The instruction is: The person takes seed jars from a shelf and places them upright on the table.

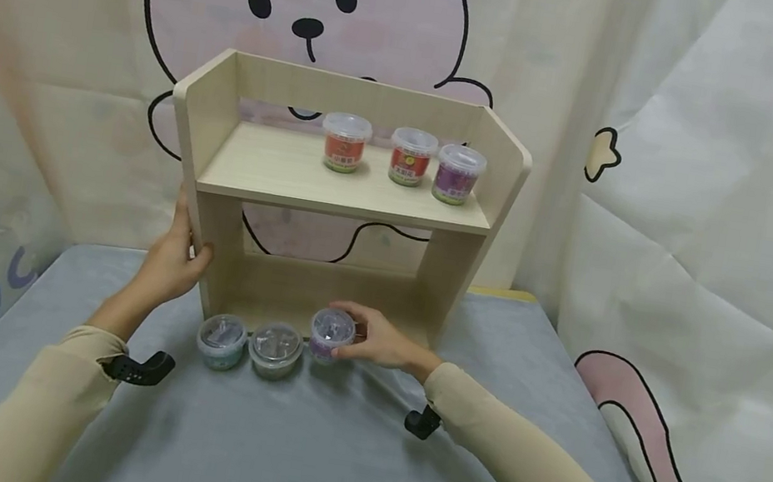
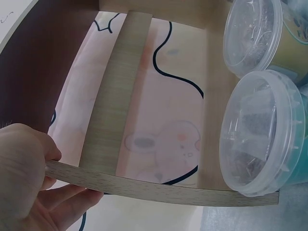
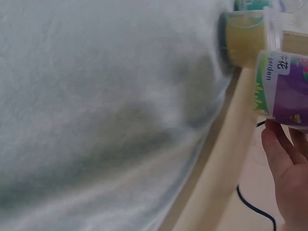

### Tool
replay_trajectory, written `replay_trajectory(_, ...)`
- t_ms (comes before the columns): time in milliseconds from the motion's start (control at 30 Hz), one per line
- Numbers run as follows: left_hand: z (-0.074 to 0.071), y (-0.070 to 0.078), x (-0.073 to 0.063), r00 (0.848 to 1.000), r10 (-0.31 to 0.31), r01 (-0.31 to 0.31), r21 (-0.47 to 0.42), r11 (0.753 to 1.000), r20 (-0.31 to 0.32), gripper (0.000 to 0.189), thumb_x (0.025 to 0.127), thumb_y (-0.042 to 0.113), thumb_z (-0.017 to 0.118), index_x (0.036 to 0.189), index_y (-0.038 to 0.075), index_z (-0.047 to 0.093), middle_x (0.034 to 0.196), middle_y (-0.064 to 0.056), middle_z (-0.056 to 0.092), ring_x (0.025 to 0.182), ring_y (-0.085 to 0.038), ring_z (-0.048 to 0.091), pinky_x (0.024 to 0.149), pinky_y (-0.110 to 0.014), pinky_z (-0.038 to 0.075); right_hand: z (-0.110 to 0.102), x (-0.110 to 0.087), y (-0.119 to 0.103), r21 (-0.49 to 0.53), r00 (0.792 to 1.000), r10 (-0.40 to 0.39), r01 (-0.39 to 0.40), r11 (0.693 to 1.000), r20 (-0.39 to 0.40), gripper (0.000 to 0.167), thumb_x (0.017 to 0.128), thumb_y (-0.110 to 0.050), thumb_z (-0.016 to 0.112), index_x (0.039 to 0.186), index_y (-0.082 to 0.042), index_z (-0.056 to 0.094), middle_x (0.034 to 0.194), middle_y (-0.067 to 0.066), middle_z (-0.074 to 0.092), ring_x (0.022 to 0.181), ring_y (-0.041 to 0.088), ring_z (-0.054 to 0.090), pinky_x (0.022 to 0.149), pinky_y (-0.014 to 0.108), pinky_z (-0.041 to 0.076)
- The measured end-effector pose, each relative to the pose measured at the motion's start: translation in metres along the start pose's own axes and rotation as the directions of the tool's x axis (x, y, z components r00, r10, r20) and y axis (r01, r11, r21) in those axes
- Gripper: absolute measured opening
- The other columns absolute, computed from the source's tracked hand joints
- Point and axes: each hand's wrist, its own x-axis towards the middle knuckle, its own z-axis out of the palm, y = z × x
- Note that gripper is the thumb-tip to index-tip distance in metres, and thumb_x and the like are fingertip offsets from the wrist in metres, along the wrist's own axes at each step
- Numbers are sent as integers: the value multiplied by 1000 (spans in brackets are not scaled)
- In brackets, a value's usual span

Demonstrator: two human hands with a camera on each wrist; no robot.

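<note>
Two grips held on: the right grip (image 1: 378,339) pinched a purple tub (image 1: 329,335) between thumb and fingers at the front of the wooden shelf (image 1: 449,276), and the left grip (image 1: 170,266) held the shelf's left side. Next to the purple tub, a yellow tub (image 1: 275,351) and then a blue-green tub (image 1: 222,342) stood on the table (image 1: 231,452). Three more tubs (image 1: 410,159) stood up on the top board (image 1: 265,167).

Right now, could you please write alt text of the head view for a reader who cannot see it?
A person's right fingers hold a small purple tub beside two lidded tubs at the front of a wooden shelf, while the left fingers grip the shelf's side. Three labelled tubs stand on its upper level.
</note>
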Motion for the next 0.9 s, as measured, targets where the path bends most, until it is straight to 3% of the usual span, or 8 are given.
replay_trajectory(100, -1, 1, 0, 1000, 4, -4, 5, 1000, -11, 96, 94, -1, 51, 161, 22, -13, 143, -45, 42, 120, -65, 53, 85, -72, 49, 1, 3, 6, -43, 998, 31, -30, 999, 45, 79, 85, -4, 74, 153, 6, 35, 140, 26, 55, 118, 21, 61, 100, 30, 53)
replay_trajectory(233, 0, 2, 0, 1000, 15, -15, 7, 1000, -10, 95, 94, 0, 51, 161, 20, -13, 142, -45, 43, 119, -64, 53, 88, -71, 49, 1, 3, 12, -88, 995, 63, -56, 995, 71, 80, 84, -3, 75, 153, 5, 35, 143, 24, 53, 122, 25, 60, 103, 36, 52)
replay_trajectory(333, 1, 1, -1, 1000, 15, -15, 6, 1000, -10, 94, 95, 0, 51, 162, 20, -12, 142, -44, 43, 119, -63, 54, 88, -70, 49, 2, 4, 13, -95, 994, 75, -68, 993, 78, 79, 84, -1, 75, 152, 5, 36, 144, 24, 52, 127, 32, 57, 108, 42, 49)
replay_trajectory(700, 1, 1, 0, 1000, 9, -9, -1, 1000, -21, 96, 94, 0, 52, 162, 23, -12, 141, -44, 44, 118, -64, 55, 81, -69, 51, 3, 10, 17, -98, 989, 96, -85, 992, 111, 76, 86, 2, 73, 152, 5, 36, 148, 25, 49, 133, 39, 54, 112, 46, 45)
replay_trajectory(900, 1, 1, -2, 1000, 15, -15, 8, 1000, -13, 94, 94, 0, 52, 161, 21, -10, 141, -44, 45, 117, -63, 56, 76, -66, 52, -1, 7, 17, -140, 983, 137, -120, 983, 119, 76, 92, -10, 71, 156, 0, 32, 154, 21, 45, 139, 37, 50, 115, 46, 43)
